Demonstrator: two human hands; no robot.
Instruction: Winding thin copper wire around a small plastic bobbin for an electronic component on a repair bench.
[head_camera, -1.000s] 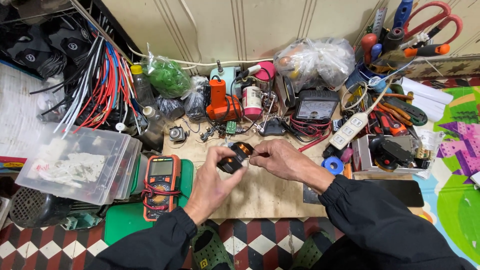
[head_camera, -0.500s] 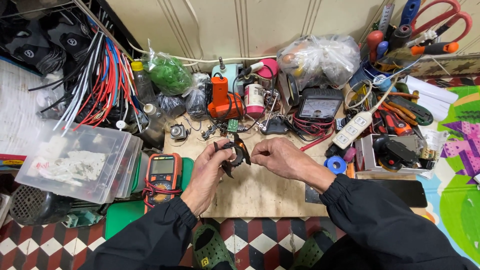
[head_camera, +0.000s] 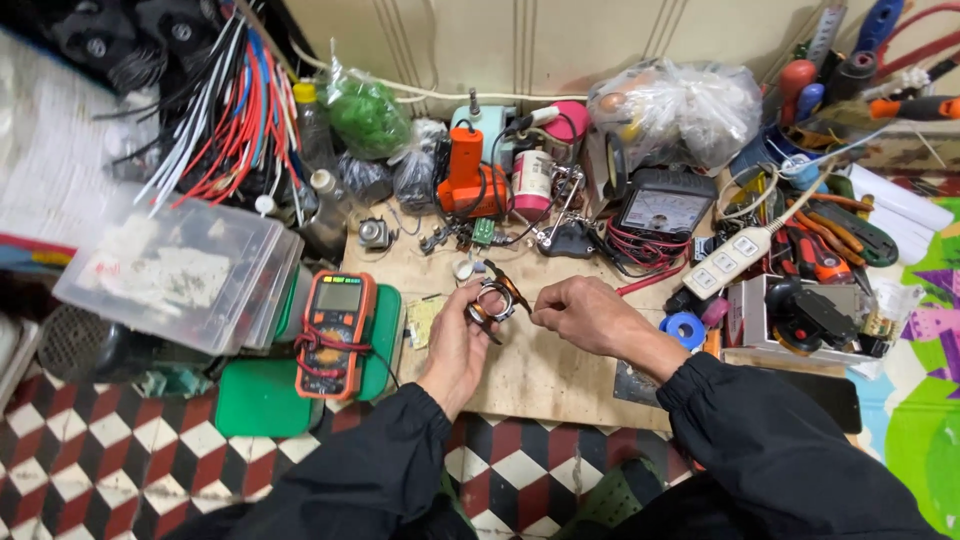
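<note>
Since half a second ago: left hand (head_camera: 455, 345) turned more palm-up, small ring-shaped part (head_camera: 490, 302) tilted so its opening now faces up toward the camera; right hand (head_camera: 590, 315) barely shifted, just beside the part on its right.

Location: held above the wooden board (head_camera: 540, 375), clear of the surface, between multimeter (head_camera: 335, 332) on the left and blue tape roll (head_camera: 686, 330) on the right.

Left hand: thumb and fingertips pinched on the ring's rim. Right hand: fingers curled together, tips close to the part; contact cannot be told, nor whether anything thin sits between them.

Handling, judged: light, rigid, metal and dark windings or plastic; smooth rim probably a little slippery; fine wires or tabs probably fragile; best held by the outer rim on opposite sides, away from the thin strip.

Orientation: ring axis roughly up toward the viewer; thin brownish strip running up-right to down-left across it, giving the long axis.
</note>
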